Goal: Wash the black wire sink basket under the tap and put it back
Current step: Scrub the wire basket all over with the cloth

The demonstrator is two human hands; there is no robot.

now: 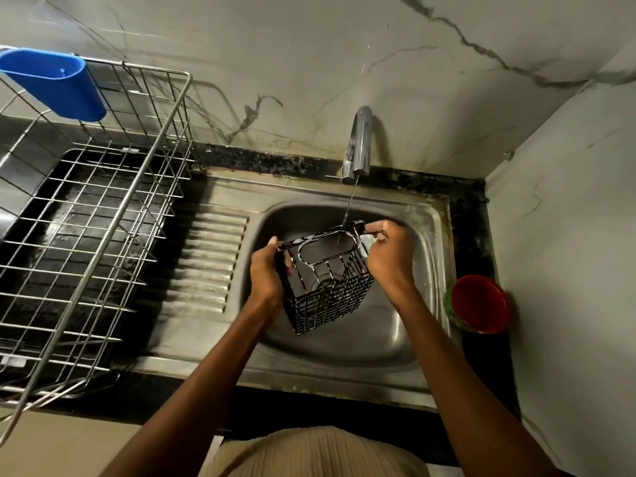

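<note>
The black wire sink basket (327,287) hangs over the steel sink bowl (406,325), tilted with its open top toward the wall. White foam streaks its rim and wires. A thin stream of water runs from the chrome tap (358,146) onto the basket's far rim. My left hand (266,273) grips the basket's left rim and side. My right hand (387,251) pinches the far right corner of the rim.
A large steel wire dish rack (103,215) stands on the black counter at the left, with a blue plastic holder (55,84) hung on its back edge. The ribbed drainboard (203,263) lies between rack and bowl. A red-lidded container (480,304) sits right of the sink.
</note>
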